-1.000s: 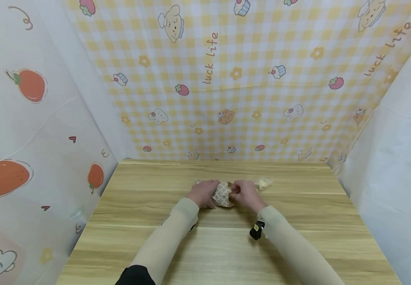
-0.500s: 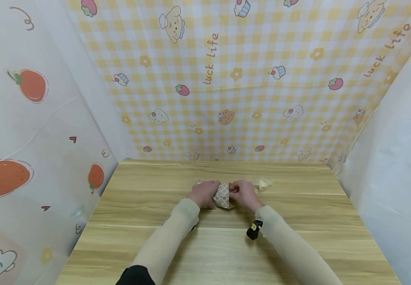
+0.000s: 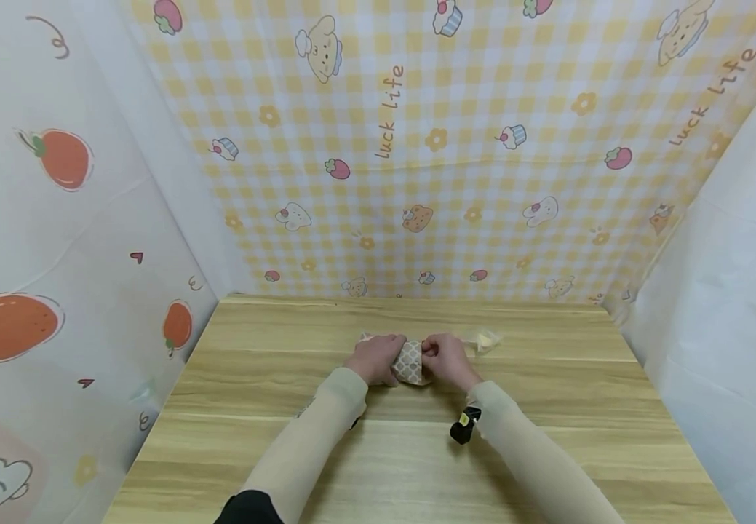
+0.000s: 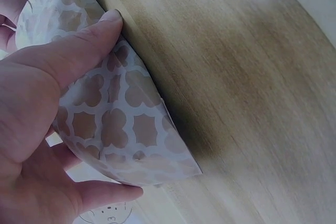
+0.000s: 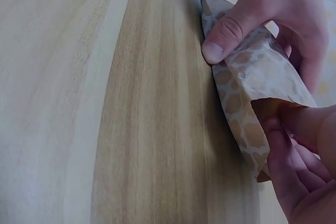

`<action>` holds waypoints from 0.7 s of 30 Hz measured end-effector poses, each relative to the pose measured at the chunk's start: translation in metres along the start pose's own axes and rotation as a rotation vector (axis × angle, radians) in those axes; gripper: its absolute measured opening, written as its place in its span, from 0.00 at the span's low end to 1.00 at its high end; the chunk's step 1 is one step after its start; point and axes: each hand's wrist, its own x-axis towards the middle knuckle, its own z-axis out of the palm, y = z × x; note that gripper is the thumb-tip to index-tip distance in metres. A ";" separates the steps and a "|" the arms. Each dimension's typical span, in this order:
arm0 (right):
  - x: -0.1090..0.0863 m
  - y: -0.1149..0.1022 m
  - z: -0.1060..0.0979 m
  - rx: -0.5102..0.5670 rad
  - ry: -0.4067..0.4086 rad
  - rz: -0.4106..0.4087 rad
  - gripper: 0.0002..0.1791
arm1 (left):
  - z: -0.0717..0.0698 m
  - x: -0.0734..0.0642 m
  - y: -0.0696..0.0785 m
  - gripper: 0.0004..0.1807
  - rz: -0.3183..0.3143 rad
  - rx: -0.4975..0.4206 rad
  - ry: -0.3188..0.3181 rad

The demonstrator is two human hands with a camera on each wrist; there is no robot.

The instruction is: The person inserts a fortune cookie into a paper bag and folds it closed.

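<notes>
A tan paper bag [image 3: 409,362] with a white lattice pattern lies on its side on the wooden table. My left hand [image 3: 376,358] grips it; in the left wrist view the thumb [image 4: 86,43] crosses the bag's upper face and the fingers reach round its far side. At the bag's open mouth, which faces right, is my right hand [image 3: 448,359]. The right wrist view shows the right hand's bent fingers [image 5: 296,121] with their tips just inside the mouth. I cannot tell whether these tips pinch anything, as the paper hides them.
Just beyond the right hand lies a small clear plastic packet [image 3: 486,340] with something pale yellow in it. The wooden table [image 3: 417,466] ends at a yellow checked cloth backdrop [image 3: 417,182]. White cloths hang at both sides, and the left one has printed fruit.
The right hand and forearm have shifted slightly left, bringing the fingertips closer into the bag's mouth. The left hand keeps its grip on the bag. The head view has tilted a little.
</notes>
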 end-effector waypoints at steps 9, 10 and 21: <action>-0.003 0.004 0.002 0.067 -0.019 0.009 0.04 | 0.004 0.000 -0.002 0.43 0.019 -0.032 0.005; -0.003 0.005 0.003 0.085 -0.024 0.019 0.03 | 0.004 0.000 -0.003 0.44 0.021 -0.033 0.006; -0.003 0.011 0.005 0.184 -0.046 0.094 0.02 | 0.005 0.001 -0.007 0.49 0.034 -0.035 0.014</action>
